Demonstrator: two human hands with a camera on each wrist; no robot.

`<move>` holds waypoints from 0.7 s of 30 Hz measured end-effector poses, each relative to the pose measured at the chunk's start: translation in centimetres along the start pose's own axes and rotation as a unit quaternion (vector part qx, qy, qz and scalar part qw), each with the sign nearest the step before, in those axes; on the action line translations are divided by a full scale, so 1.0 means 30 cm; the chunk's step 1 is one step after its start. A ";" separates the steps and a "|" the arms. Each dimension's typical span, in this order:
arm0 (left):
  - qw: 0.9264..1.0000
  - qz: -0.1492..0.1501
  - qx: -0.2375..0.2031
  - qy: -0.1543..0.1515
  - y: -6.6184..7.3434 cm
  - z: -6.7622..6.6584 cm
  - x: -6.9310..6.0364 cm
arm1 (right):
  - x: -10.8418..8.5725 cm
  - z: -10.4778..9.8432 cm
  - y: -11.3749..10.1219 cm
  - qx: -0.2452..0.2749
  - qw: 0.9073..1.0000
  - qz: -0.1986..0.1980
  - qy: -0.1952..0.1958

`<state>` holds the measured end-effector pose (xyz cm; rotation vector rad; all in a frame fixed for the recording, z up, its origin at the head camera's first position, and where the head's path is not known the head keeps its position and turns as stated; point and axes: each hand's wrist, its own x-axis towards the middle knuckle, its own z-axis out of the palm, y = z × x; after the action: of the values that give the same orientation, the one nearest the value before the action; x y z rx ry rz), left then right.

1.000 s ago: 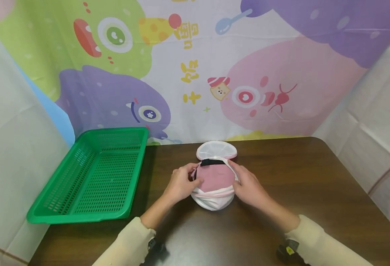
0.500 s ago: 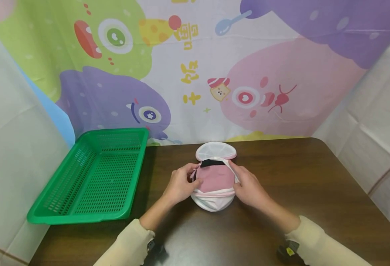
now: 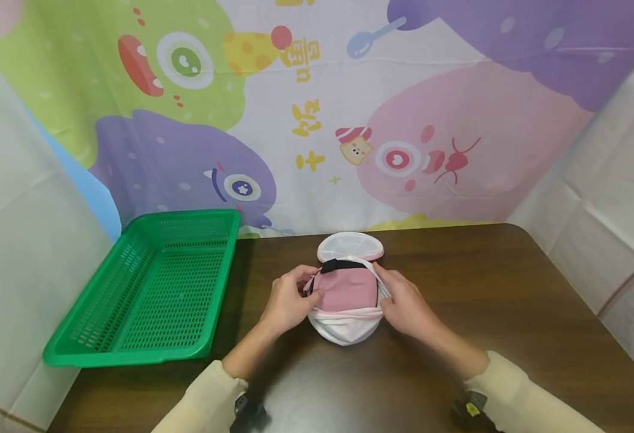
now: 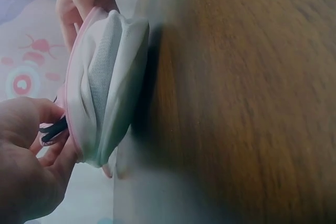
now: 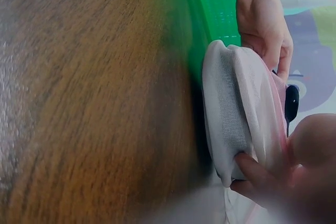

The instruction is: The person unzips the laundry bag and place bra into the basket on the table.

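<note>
Left hand (image 3: pixel 286 302) pinches folded pink-and-black fabric (image 3: pixel 346 290); right hand (image 3: pixel 407 304) grips rounded white mesh bag (image 3: pixel 345 330), presumably steadying it.

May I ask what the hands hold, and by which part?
The left hand pinches pink cloth by its left edge; the right hand, a white bag by its rim.

This is a small spot with sides around a brown table (image 3: pixel 457 313). I can't tell if it is in a home or somewhere else. Behind the table's far edge hangs a big cloth (image 3: pixel 327 78) with funny one-eyed monsters and yellow writing. Pale, creased coverings (image 3: pixel 614 180) go up by the left and right edges.
</note>
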<state>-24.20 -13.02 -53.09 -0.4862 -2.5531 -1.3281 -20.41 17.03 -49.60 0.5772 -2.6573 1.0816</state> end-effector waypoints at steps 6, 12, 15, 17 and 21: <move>0.999 -0.018 -0.031 0.014 0.116 -0.054 -0.026 | 0.004 -0.007 0.004 0.000 1.000 0.018 -0.010; 0.998 -0.024 -0.046 0.027 0.217 -0.111 -0.048 | 0.017 0.064 0.149 -0.022 1.000 0.015 -0.009; 0.998 -0.044 -0.039 0.033 0.231 -0.119 -0.049 | 0.010 0.052 0.139 -0.016 1.000 0.012 -0.021; 0.996 -0.073 -0.032 0.035 0.259 -0.130 -0.052 | 0.010 0.049 0.133 -0.014 0.999 0.024 -0.028; 0.994 -0.094 -0.029 0.041 0.269 -0.139 -0.048 | 0.014 0.033 0.091 -0.015 0.998 0.054 -0.032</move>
<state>-19.57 -12.38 -45.18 -0.2003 -2.5503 -1.4554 -22.02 18.00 -51.85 0.4744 -2.7841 1.0655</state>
